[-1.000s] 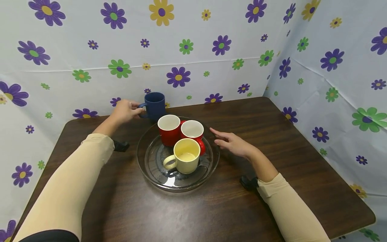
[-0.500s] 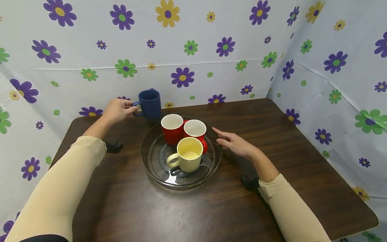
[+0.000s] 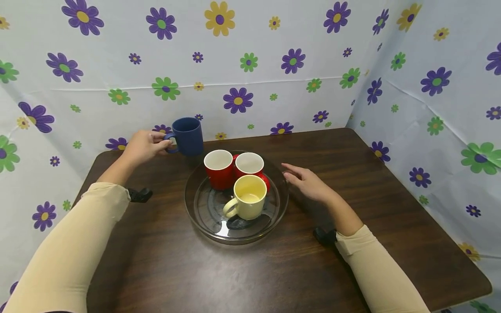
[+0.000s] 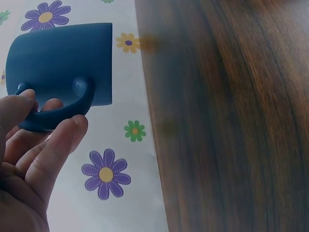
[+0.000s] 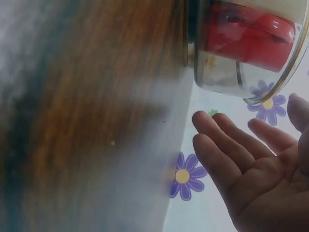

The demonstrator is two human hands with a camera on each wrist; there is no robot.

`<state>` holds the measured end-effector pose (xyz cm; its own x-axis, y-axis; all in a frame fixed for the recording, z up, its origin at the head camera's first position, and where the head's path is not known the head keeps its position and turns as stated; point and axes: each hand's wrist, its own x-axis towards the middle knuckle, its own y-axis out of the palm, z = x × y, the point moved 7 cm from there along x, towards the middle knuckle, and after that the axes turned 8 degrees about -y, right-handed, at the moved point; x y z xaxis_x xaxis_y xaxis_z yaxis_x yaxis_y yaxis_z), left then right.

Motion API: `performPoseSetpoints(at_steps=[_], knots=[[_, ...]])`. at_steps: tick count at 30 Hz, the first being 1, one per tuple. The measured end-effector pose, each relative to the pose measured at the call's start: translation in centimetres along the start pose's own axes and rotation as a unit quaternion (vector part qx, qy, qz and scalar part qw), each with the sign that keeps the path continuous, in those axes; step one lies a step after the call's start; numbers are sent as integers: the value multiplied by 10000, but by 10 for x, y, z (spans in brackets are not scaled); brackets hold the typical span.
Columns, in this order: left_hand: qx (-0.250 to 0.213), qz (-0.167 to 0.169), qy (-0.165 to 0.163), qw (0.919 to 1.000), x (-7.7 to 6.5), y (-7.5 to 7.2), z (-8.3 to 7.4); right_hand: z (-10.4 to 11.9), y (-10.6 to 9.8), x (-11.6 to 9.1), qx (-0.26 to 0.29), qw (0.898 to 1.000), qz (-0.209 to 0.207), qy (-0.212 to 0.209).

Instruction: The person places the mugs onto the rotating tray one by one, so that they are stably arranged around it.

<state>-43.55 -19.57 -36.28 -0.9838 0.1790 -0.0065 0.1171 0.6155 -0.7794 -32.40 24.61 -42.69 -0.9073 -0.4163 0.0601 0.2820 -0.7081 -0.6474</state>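
Observation:
In the head view my left hand [image 3: 144, 148] pinches the handle of a blue mug [image 3: 188, 138], upright at the back left, just beyond the dish rim. The left wrist view shows the thumb and fingers around the mug's handle [image 4: 58, 116]. My right hand [image 3: 311, 184] holds nothing; its fingers lie loosely extended beside the right rim of a round, clear glass dish [image 3: 195, 224]. Inside the dish stand two red mugs with white insides, the left red mug [image 3: 219, 176] and the right red mug [image 3: 249, 163], behind a yellow mug [image 3: 250, 202] whose handle points front left.
The dish stands on a dark brown wooden table [image 3: 219, 278] with rounded corners. A white sheet with printed flowers [image 3: 250, 39] rises directly behind the table and along its right side. Dark straps are on both wrists.
My left hand and the blue mug have moved left, away from the dish. The right hand has drawn slightly off the rim. In the dish, the red mugs have shifted left and the yellow mug right.

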Motion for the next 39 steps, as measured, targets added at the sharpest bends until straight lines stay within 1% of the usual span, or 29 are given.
performPoseSetpoints(at_steps=[4, 8, 11, 14, 18, 22, 29, 33, 39], knots=[[-182, -51, 18, 9998, -4, -5, 4, 0, 3, -2, 125, 9992, 380, 86], [-248, -97, 58, 9996, -8, -10, 5, -2, 8, -4, 445, 9959, 779, 119], [-254, -113, 57, 9996, -13, -14, 4, -1, 11, -5, 650, 9933, 950, 57], [-247, -119, 52, 9996, -19, -19, 4, 2, 12, -5, 679, 9924, 1021, -39], [-187, -174, 63, 9997, -26, -25, 4, 5, 13, -4, 552, 9931, 1034, -64], [-267, -172, 40, 9995, -33, -29, 3, 6, 12, -4, 308, 9946, 982, -99], [-420, -170, 39, 9990, -44, -34, 2, 4, 8, -2, -192, 9980, 525, -278], [-502, -246, 129, 9984, -51, -37, 0, 2, 8, -1, -241, 9987, 369, -255], [-444, -381, 337, 9977, -62, -41, -1, 1, 6, -1, -240, 9987, 396, -218]])
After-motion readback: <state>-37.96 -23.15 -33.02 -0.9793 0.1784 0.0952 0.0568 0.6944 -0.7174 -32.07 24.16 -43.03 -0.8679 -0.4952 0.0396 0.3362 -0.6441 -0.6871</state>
